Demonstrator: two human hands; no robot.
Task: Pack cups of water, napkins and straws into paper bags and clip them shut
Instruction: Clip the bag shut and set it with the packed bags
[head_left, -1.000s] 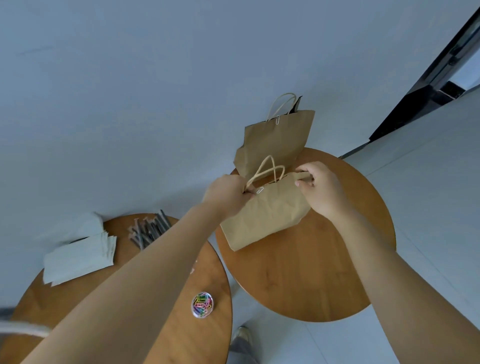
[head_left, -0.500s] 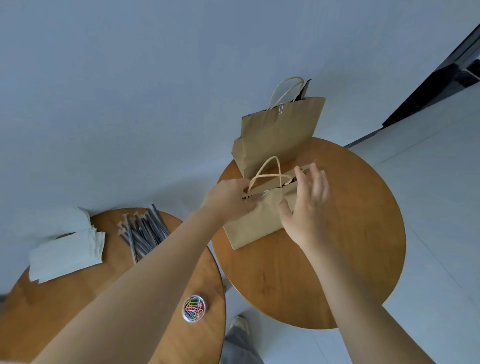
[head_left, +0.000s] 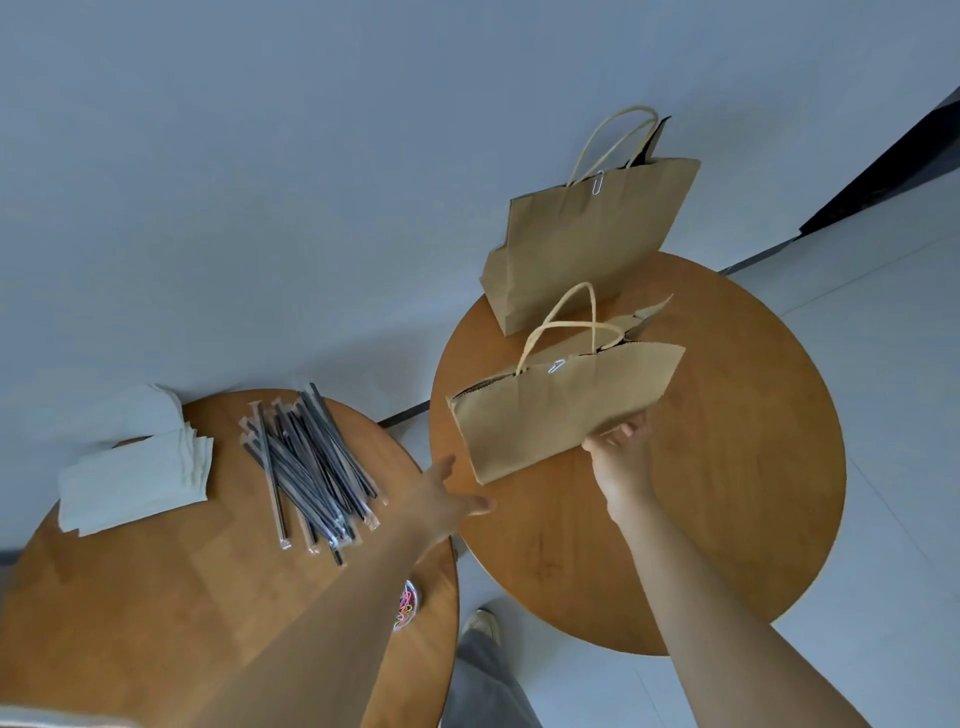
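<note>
Pale grey wall and floor fill the frame; two round wooden tables sit below — right table (head_left: 727, 467) centre-right, left table (head_left: 130, 597) lower left.

Far bag (head_left: 587, 244) stands upright at the top edge of the right table, against the wall, mouth pinned by a paper clip (head_left: 598, 183) by its handles. Near bag (head_left: 561, 410) sits just in front of it, mid-frame, leaning toward the left, with its own silver clip (head_left: 556, 366) on the top edge; the mouth gapes a bit to the right of the clip.

Handling, judged: thin kraft paper, light, creases easily, stiff only along folds. If there is water inside, it is bottom-heavy and must stay upright. Best taken by the twisted paper handles or supported at the base, not squeezed at the sides.

Right hand (head_left: 621, 457) is at the near bag's lower right corner, fingertips tucked behind the paper — whether that grip closes on it I cannot tell. Left hand (head_left: 441, 499) is spread and holds nothing, off the bag, over the gap between the tables.

Versus a second ago: both hands were up at the bag mouth, pinching by the handles; now the left has let go and pulled back, the right has dropped to the bottom corner. The clip is in place.

Left table: napkin stack (head_left: 135, 467), wrapped straws (head_left: 311, 467), tub of coloured clips (head_left: 408, 608) half hidden by the forearm.
</note>
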